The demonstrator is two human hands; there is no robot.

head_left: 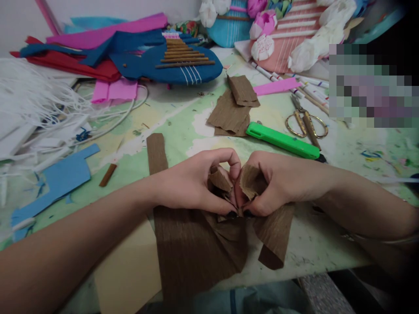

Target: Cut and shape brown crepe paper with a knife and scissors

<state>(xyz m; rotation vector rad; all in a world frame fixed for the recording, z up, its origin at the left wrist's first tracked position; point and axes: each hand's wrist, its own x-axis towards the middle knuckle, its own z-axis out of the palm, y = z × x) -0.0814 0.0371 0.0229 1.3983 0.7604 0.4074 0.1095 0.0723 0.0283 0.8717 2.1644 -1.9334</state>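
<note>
My left hand (203, 183) and my right hand (278, 183) meet over the front of the table, both closed on brown crepe paper (250, 181). Thumbs and fingertips pinch it together where the two hands touch. Curled edges of the paper stick up inside each hand's grip, and a strip end hangs down below my right hand. Under my left hand lies a larger brown crepe paper sheet (193, 253), which reaches over the table's front edge. Whether the pinched paper joins that sheet, I cannot tell.
Beyond my hands are brown paper pieces (229, 111), a green utility knife (283, 140) and gold-handled scissors (304, 120). A dark blue paper-covered shape with brown sticks (196, 72) lies at the back. White strings (42, 96) and blue scraps (65, 176) cover the left side.
</note>
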